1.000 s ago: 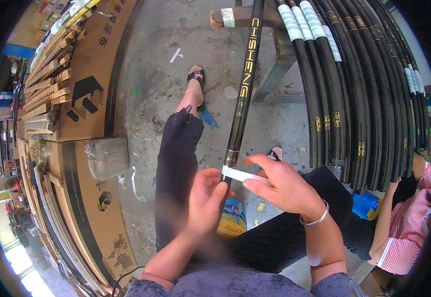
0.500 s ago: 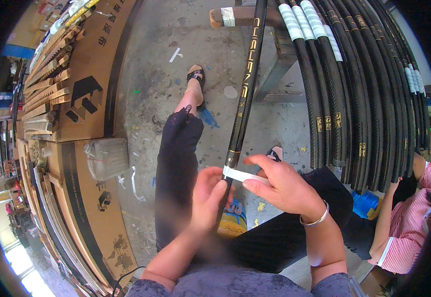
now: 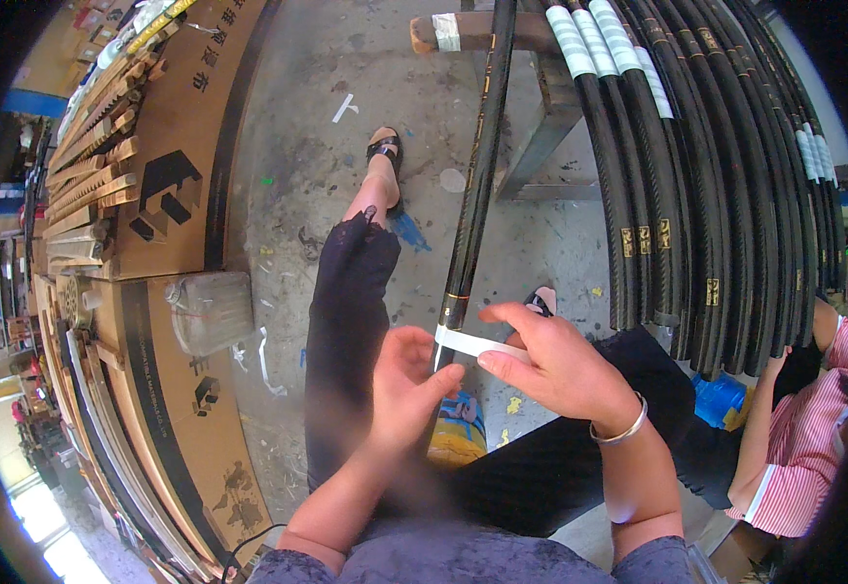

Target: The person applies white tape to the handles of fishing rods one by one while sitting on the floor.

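A long glossy black pole (image 3: 477, 175) with gold markings slants down from the top edge toward my lap. My left hand (image 3: 404, 384) is closed round its near end, the thumb lying across it. A strip of white tape (image 3: 477, 345) is stuck to the pole just above that thumb and stretches to the right. My right hand (image 3: 565, 365) pinches the other end of the tape between thumb and fingers, apart from the pole. The pole's lowest end is hidden behind my left hand.
Many black poles (image 3: 638, 224), some banded white, hang over a metal stand (image 3: 545, 127) at right. A co-worker's striped sleeve (image 3: 793, 467) shows beyond. Cardboard boxes (image 3: 176, 195) with wooden strips (image 3: 103, 180) stand at left. A yellow-and-blue container (image 3: 458, 433) sits below my hands.
The pole has rolled about its length, so its gold lettering has turned toward the left edge. My left thumb has swung across to the right. My right hand stays put with the tape.
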`<state>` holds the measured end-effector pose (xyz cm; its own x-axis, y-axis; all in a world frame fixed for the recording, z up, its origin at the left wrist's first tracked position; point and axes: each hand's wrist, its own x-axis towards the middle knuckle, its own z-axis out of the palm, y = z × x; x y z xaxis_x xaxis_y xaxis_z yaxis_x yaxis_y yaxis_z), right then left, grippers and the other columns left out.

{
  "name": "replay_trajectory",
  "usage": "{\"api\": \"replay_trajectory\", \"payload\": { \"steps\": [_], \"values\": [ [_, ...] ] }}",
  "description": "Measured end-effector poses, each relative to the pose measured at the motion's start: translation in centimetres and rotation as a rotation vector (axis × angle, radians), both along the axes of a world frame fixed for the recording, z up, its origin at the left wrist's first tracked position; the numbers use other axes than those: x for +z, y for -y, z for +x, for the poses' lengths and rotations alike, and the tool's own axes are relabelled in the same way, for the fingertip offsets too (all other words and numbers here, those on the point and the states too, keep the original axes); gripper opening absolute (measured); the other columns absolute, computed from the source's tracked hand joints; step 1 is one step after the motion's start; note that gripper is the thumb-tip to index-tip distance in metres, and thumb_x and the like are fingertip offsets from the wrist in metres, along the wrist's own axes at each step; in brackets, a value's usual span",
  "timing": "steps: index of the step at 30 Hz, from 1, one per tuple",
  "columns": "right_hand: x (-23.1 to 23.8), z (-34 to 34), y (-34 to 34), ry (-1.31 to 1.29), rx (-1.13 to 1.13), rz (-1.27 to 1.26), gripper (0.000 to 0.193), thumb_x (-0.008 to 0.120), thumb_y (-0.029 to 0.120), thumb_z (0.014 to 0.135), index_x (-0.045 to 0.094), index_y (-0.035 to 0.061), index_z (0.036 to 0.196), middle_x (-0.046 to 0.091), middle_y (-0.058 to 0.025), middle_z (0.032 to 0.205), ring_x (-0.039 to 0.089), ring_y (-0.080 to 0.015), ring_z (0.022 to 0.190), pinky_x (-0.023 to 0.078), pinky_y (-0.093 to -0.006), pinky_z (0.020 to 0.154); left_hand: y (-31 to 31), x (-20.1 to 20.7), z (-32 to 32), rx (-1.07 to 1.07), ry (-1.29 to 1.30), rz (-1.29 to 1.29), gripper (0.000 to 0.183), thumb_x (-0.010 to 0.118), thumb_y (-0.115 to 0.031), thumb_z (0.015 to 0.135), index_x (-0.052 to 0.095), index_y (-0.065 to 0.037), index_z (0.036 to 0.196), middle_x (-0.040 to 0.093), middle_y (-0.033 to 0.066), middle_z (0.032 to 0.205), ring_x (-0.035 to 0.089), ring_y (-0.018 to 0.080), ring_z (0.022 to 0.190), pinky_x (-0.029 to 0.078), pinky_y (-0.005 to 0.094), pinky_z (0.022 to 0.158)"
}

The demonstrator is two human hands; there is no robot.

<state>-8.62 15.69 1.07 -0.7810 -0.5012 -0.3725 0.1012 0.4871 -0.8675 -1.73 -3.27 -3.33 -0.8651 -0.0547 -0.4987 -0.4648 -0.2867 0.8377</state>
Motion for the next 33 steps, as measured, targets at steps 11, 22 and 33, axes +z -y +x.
{"api": "replay_trajectory", "payload": {
  "steps": [11,22,33],
  "values": [
    [0.32,-0.22,0.18,0.008,0.017,0.02,0.045,0.062,0.03,0.087,0.053,-0.0029,0.116,0.064,-0.0245,0.076,0.065,-0.0406,0.076,0.049,-0.0462,0.067,0.25,-0.1,0.22,-0.014,-0.015,0.025,0.036,0.067,-0.004,0.083,0.043,-0.002,0.11,0.061,0.0089,0.088,0.062,0.0157,0.072,0.053,0.0285,0.065],
    [0.33,-0.28,0.24,0.007,0.024,0.028,0.045,0.062,0.031,0.087,0.053,-0.0027,0.116,0.064,-0.0256,0.079,0.065,-0.0414,0.078,0.05,-0.0461,0.068,0.6,-0.12,0.5,-0.034,0.013,0.095,0.04,0.066,-0.004,0.086,0.04,-0.001,0.116,0.06,0.0125,0.097,0.064,0.0185,0.08,0.054,0.0307,0.072],
    [-0.21,-0.1,0.29,-0.001,0.015,0.0,0.045,0.063,0.031,0.087,0.053,-0.0022,0.116,0.064,-0.0262,0.081,0.065,-0.0414,0.08,0.05,-0.0458,0.069,0.46,0.18,0.61,-0.039,0.007,0.084,0.036,0.064,-0.014,0.089,0.04,-0.003,0.114,0.064,0.0128,0.091,0.063,0.0179,0.074,0.052,0.0301,0.07]
  ]
}}
